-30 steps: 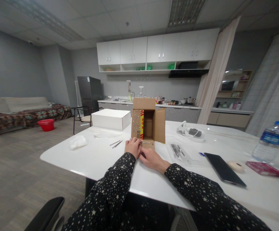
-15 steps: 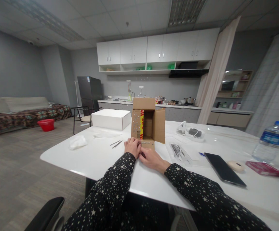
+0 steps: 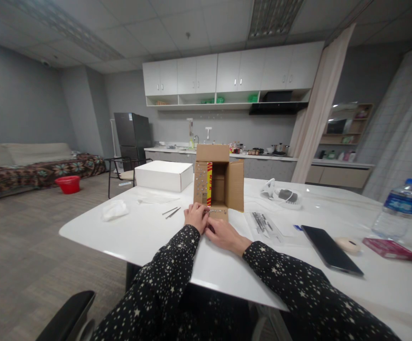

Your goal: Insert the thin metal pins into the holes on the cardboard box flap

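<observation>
Cardboard box (image 3: 218, 182) lies on its side on the tabletop (image 3: 149, 232), open end toward the person, bottom flap (image 3: 218, 212) flat just ahead of both hands, so its row of small studs is reachable. Left hand (image 3: 196, 217) curled, fingertips pinching at the flap's near-left edge; right hand (image 3: 224, 233) flatter, fingers loosely bent, touching the left hand and the flap's near edge; can't tell whether either holds anything.

The box (image 3: 218, 180) is matt brown cardboard, rough at its cut edges, with a glossy red and yellow strip on one flap. It stands on a smooth white table (image 3: 138, 232) that carries a soft sheen (ceiling light shows in it). The white box (image 3: 163, 175) looks like matt card. The phone (image 3: 331, 255) is glossy black glass, the bottle (image 3: 399, 208) clear plastic. The sleeves (image 3: 170, 270) are soft dark cloth, star-printed.
</observation>
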